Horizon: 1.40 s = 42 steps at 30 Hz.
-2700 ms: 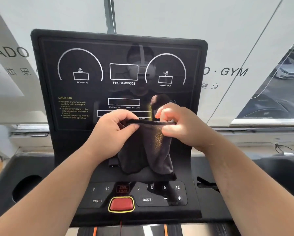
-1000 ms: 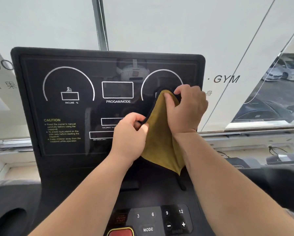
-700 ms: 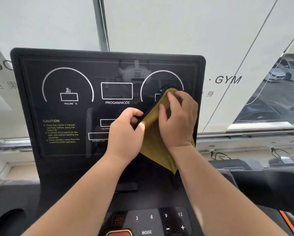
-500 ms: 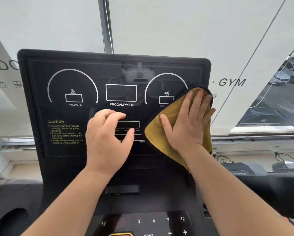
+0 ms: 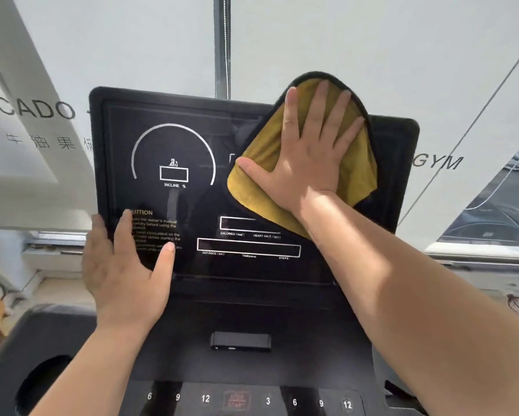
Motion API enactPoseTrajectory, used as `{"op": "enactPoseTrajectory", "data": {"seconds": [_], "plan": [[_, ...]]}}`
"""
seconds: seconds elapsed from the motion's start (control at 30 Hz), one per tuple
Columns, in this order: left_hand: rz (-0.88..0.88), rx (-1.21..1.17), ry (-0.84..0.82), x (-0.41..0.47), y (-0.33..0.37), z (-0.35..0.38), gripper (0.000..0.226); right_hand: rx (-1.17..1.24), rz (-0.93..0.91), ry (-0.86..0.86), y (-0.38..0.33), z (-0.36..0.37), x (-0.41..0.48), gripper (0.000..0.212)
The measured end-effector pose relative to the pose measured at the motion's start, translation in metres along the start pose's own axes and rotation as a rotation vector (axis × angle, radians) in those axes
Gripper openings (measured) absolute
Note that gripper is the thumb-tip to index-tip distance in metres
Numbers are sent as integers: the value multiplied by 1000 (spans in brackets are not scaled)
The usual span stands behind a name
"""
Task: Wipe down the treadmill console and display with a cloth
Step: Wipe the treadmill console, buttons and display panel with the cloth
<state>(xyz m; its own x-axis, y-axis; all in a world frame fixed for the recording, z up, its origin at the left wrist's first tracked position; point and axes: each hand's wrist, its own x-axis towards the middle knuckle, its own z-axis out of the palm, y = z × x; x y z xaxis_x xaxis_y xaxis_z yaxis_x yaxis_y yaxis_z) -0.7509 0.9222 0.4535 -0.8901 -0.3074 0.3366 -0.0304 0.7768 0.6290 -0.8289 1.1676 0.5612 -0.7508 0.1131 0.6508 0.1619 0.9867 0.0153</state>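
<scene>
1. Flat-palmed, the right hand [image 5: 309, 151] pressed the cloth [image 5: 360, 172] against the upper right of the display [image 5: 246, 205]. Its fingers were straight and spread, with none curled round the fabric. The cloth's yellow face was toward the camera, and its dark-edged top lapped just past the display's upper rim.
2. The left hand [image 5: 123, 265] was open and held nothing. Its straight fingers lay over the caution text at the display's lower left edge and appeared to rest on the glass.
3. Half a second before, the cloth had sat lower, by the right-hand dial, so it had since swept up to the top edge. The left hand had shifted from the display's centre out to the left edge. I judged that the wiping stroke was properly under way and that the left hand was probably steadying the panel.
4. In the earliest picture both hands had pinched the cloth by its top edge, and it had hung dark side out in front of the console [image 5: 252, 319]. Only the right hand now worked it.
5. The display's left half and the button row [image 5: 267, 400] looked not yet wiped.
</scene>
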Motion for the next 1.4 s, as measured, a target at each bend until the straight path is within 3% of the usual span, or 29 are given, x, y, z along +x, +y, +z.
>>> {"op": "enactPoseTrajectory", "data": {"seconds": [0.2,0.37,0.93,1.13,1.27,1.4], "plan": [[-37,-44,-21,9,-29,-9,84,29,-70,19,-40,2,2,127],[-74,-243,-128,8,-53,-12,77,40,-90,23,-74,5,5,127],[34,-404,-330,12,-104,-31,73,25,-199,-33,-230,15,-1,118],[4,-368,-397,1,-118,-30,73,-20,-309,-116,-232,30,-50,113],[42,-379,-359,-4,-116,-26,58,-3,-371,-150,-202,41,-82,109],[31,-376,-365,-6,-119,-21,78,-22,-327,-128,-151,44,-95,110]]}}
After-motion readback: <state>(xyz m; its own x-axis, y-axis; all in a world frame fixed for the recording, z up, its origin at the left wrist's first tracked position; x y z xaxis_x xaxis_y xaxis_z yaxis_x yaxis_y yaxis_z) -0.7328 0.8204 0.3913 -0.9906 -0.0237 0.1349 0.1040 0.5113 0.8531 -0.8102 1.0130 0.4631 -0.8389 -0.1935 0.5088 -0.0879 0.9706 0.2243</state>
